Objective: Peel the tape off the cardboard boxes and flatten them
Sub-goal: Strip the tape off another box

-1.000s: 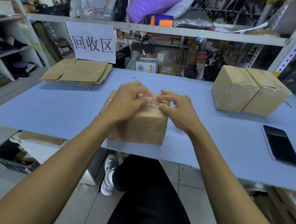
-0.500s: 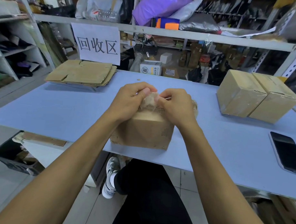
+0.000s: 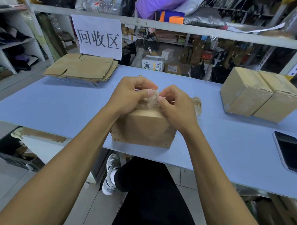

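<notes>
Both hands meet at the centre of the frame: left hand (image 3: pixel 128 94) and right hand (image 3: pixel 175 105) each pinch a crumpled strip of clear tape (image 3: pixel 152 100) lifted off the top of a cardboard box (image 3: pixel 143 129), which stands at the near edge of the blue surface (image 3: pixel 68 106). Knuckles hide the box's top seam. Two taped boxes (image 3: pixel 259 94) sit at right, flattened cardboard (image 3: pixel 82 68) at upper left. A phone (image 3: pixel 289 151) is cut off by the right edge.
</notes>
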`<state>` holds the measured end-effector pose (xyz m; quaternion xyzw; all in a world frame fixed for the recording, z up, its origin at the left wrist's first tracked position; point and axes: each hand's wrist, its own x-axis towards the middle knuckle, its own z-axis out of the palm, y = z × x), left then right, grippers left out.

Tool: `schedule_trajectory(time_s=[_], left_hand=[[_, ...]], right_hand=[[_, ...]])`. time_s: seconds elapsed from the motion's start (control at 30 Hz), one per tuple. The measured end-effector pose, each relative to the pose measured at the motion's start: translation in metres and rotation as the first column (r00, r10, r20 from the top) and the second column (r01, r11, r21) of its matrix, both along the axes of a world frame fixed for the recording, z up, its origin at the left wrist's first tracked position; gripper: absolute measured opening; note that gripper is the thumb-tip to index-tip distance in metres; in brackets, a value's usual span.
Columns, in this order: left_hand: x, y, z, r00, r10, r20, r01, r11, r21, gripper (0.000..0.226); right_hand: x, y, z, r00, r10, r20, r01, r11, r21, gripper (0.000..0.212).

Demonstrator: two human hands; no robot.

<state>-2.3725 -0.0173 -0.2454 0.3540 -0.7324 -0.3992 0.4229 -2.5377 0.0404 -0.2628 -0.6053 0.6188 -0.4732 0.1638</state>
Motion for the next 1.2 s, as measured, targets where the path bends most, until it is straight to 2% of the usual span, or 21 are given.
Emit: schedule_trajectory(time_s=[0.17,0.27,0.47,0.6,0.67,0.73,0.8,0.87,0.97,1.1,1.13,1.2], left_hand=[[-0.004,-0.004,-0.002,0.997,0.066,0.044,-0.067,0.998,0.020,0.013],[-0.004,-0.004,0.000,0.997,0.054,0.046,-0.058,0.995,0.083,0.033],[-0.002,-0.002,-0.002,0.982,0.134,0.130,-0.136,0.991,0.001,0.023],[-0.006,0.002,0.001,0.976,0.155,0.152,-0.146,0.987,-0.072,0.011],[-0.008,0.005,0.000,0.937,0.233,0.261,-0.175,0.958,-0.227,0.009],[-0.007,0.007,-0.002,0.879,0.293,0.375,-0.181,0.935,-0.305,0.019],[-0.001,0.009,-0.002,0.861,0.301,0.411,-0.205,0.943,-0.262,0.035],[0.006,0.008,-0.001,0.874,0.301,0.380,-0.236,0.949,-0.210,0.044],[0.013,0.004,0.002,0.892,0.280,0.356,-0.236,0.958,-0.164,0.033],[0.017,0.005,-0.001,0.884,0.295,0.362,-0.238,0.952,-0.193,0.017],[0.020,0.006,-0.001,0.884,0.299,0.360,-0.240,0.950,-0.200,0.020],[0.027,0.008,-0.001,0.906,0.251,0.341,-0.205,0.965,-0.166,0.041]], right_hand=[[0.005,0.006,0.001,1.000,0.012,-0.004,-0.012,1.000,0.023,0.018],[0.005,0.008,-0.001,0.999,0.033,0.019,-0.033,0.999,0.001,0.017],[0.008,0.007,-0.008,1.000,-0.013,0.017,0.014,0.999,-0.039,0.017],[0.009,0.005,-0.010,0.986,-0.017,-0.168,0.010,0.999,-0.042,0.023],[0.007,0.005,-0.009,0.959,-0.002,-0.284,-0.002,1.000,-0.015,0.025],[0.005,0.004,-0.007,0.941,0.023,-0.339,-0.011,0.999,0.037,0.035],[0.004,0.003,-0.006,0.926,0.055,-0.373,-0.030,0.997,0.074,0.047],[0.004,0.003,-0.005,0.909,0.075,-0.410,-0.047,0.996,0.079,0.056],[0.004,0.004,-0.003,0.889,0.084,-0.451,-0.055,0.995,0.077,0.064],[0.004,0.007,0.001,0.864,0.118,-0.489,-0.065,0.990,0.123,0.069],[0.004,0.007,0.002,0.860,0.130,-0.493,-0.068,0.988,0.142,0.068],[0.003,0.005,0.007,0.854,0.157,-0.496,-0.070,0.979,0.190,0.067]])
